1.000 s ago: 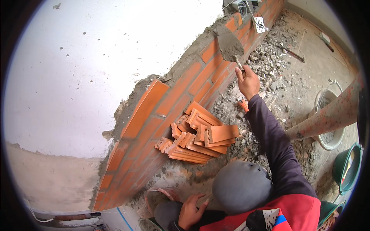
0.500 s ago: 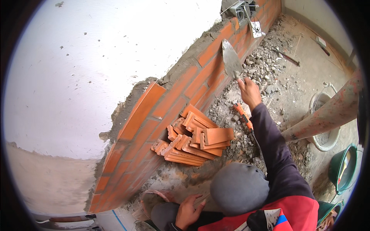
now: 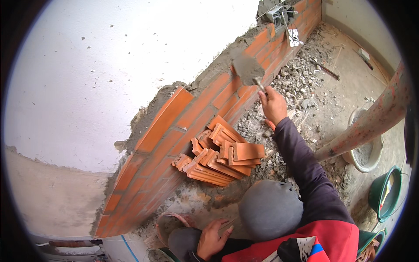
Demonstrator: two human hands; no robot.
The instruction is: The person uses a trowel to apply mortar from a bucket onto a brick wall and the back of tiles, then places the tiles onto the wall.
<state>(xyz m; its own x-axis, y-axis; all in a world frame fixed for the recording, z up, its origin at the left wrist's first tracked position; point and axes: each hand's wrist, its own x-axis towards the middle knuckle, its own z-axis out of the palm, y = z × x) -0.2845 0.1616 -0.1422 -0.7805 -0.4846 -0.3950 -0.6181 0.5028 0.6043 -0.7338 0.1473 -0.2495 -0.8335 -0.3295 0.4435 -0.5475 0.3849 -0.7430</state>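
My right hand (image 3: 274, 105) is closed round the handle of a trowel (image 3: 248, 67). The trowel's blade, grey with mortar and slightly blurred, is up against the upper courses of the orange brick wall (image 3: 192, 117), just below a band of mortar (image 3: 211, 78). My left hand (image 3: 214, 239) lies low in the picture beside my grey-clad knee, fingers stretched and thumb apart, holding nothing. Between my hands and the wall is a pile of loose grooved orange bricks (image 3: 222, 155). An orange-handled tool (image 3: 269, 124) on the rubble is mostly hidden behind my right hand.
Broken rubble (image 3: 301, 78) runs along the wall's foot. A wall box with loose wires (image 3: 277, 17) and a hanging white socket plate (image 3: 293, 38) are at the far end. On the right stand a slanting stained post (image 3: 362, 122), a pale mortar tub (image 3: 361, 168) and a green bucket (image 3: 376, 196).
My right hand has drawn the trowel left and slightly back along the wall, and the blade has tilted to the left. The orange-handled tool is now mostly covered. My left hand stays put.
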